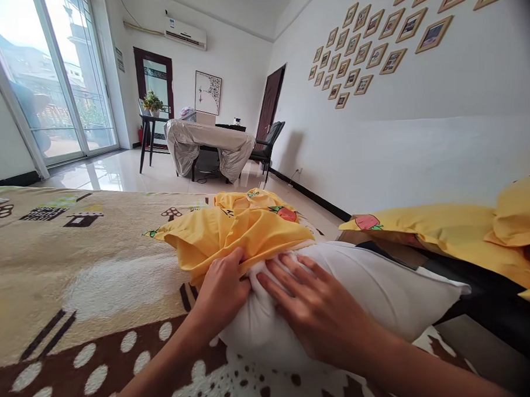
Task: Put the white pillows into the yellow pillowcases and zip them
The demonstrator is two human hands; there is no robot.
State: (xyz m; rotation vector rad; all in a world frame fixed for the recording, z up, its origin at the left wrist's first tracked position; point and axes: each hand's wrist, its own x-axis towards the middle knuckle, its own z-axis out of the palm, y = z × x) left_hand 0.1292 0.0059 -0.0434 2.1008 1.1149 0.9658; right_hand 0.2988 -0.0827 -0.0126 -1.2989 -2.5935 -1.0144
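A white pillow [365,282] lies on the patterned blanket [132,274], its far left end inside a yellow pillowcase [231,229] with a strawberry print. The case is bunched up beyond my hands. My left hand [225,288] is closed on the edge of the yellow case, thumb and fingers pinching the cloth. Beside it, my right hand [313,307] presses on the white pillow near the case opening, its fingers spread and the fingertips sunk into the fabric.
At the right lies another yellow pillow [459,225] with the same print, beside something dark. Farther back are a cloth-covered table [218,136], a black chair [269,143] and a stool with a plant [153,103]. Glass doors stand at the left.
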